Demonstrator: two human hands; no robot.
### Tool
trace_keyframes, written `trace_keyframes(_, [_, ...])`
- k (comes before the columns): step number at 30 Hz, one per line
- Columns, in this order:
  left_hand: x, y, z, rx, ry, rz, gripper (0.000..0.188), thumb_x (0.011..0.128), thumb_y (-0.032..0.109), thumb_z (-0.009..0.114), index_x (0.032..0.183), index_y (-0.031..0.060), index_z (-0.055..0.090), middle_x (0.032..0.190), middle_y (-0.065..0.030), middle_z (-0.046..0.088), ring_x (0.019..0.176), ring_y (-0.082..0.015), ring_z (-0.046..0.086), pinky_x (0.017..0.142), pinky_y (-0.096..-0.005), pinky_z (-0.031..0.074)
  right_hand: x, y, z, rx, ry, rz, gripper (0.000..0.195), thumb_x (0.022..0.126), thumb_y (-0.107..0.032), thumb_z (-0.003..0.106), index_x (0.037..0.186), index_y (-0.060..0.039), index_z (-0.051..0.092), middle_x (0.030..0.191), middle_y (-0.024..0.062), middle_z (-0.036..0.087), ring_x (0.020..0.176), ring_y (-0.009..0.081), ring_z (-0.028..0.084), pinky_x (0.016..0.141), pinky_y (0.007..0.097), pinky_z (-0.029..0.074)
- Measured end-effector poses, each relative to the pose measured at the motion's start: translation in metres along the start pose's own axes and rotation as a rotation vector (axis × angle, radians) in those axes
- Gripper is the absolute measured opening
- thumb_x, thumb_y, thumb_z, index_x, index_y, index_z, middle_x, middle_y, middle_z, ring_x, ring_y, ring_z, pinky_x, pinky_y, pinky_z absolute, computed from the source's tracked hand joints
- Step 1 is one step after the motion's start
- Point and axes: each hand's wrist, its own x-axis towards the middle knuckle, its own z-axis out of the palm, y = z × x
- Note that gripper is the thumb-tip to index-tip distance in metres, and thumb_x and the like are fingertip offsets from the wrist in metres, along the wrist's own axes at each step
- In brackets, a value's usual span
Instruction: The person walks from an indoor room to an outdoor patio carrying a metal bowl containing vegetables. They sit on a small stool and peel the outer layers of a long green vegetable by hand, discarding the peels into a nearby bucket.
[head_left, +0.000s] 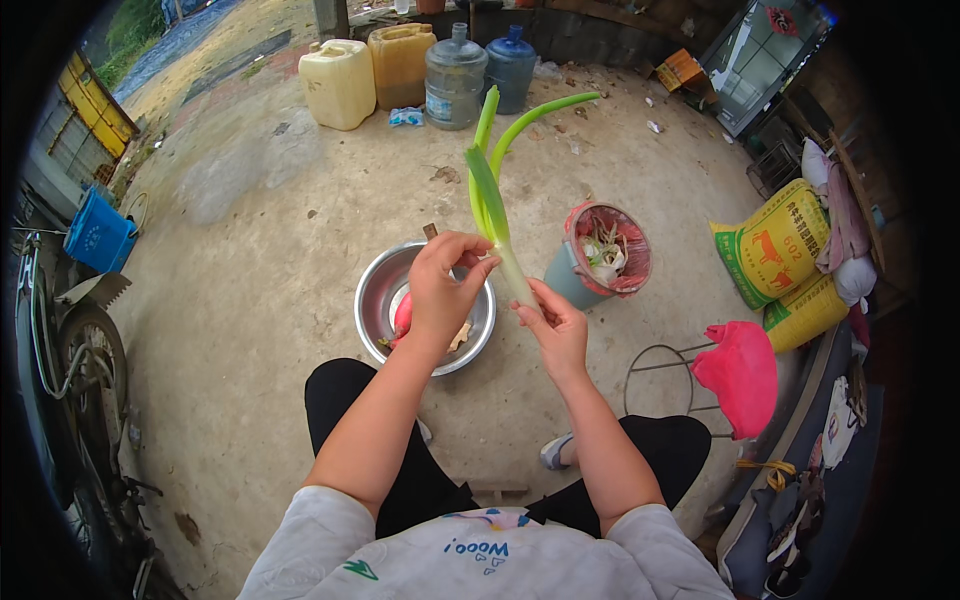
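My right hand (556, 322) holds a leek-like green onion (513, 274) by the lower end of its white stalk, leaves pointing up and away. At the place where the green leaves part, my left hand (448, 281) pinches the stalk between thumb and fingertips. Below my left forearm a stainless steel basin (365, 319) rests on the floor. It contains a red radish-like root (403, 315) and a tan piece resembling ginger (460, 337), both partly covered by the arm. A brown handle-like end (430, 231) shows at the basin's far rim; the rest is hidden.
Right of the onion stands a grey-green bin (566, 274) with a red liner and vegetable scraps. A stool with a pink cover (739, 379) and yellow feed sacks (776, 244) are further right. Plastic jerrycans (337, 86) and water jugs (455, 79) line the back. A motorcycle (90, 352) is at left.
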Motion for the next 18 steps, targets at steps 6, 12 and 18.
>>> trace_keyframes(6, [0.006,0.002,-0.003,-0.124,-0.115,-0.034,0.014,0.077,-0.004,0.075,0.087,-0.0027,0.065,0.08,-0.0062,0.063,0.073,-0.0124,0.065,0.069,-0.0244,0.053,-0.009,0.003,-0.005,-0.041,0.056,-0.037,0.041,0.09,-0.004,0.067,0.13,-0.0001,0.059,0.105,0.0063,0.068,0.092,0.0099,0.064,0.076,0.0233,0.051])
trace_keyframes(12, [0.0,0.015,0.0,-0.013,-0.075,0.135,0.014,0.076,-0.005,0.074,0.084,-0.0012,0.064,0.078,-0.008,0.063,0.07,-0.017,0.063,0.065,-0.0268,0.05,-0.02,-0.016,0.003,0.005,0.07,0.022,0.041,0.091,-0.003,0.066,0.131,0.0027,0.057,0.11,0.009,0.068,0.092,0.0099,0.063,0.08,0.0229,0.05])
trace_keyframes(18, [-0.009,0.019,0.005,0.045,0.091,0.246,0.016,0.075,-0.006,0.075,0.085,-0.0007,0.064,0.08,-0.0084,0.064,0.071,-0.0178,0.062,0.065,-0.0277,0.05,-0.027,-0.018,0.012,0.081,0.04,0.025,0.044,0.094,-0.009,0.065,0.134,0.0019,0.054,0.101,0.0077,0.07,0.08,0.0065,0.059,0.071,0.0203,0.048])
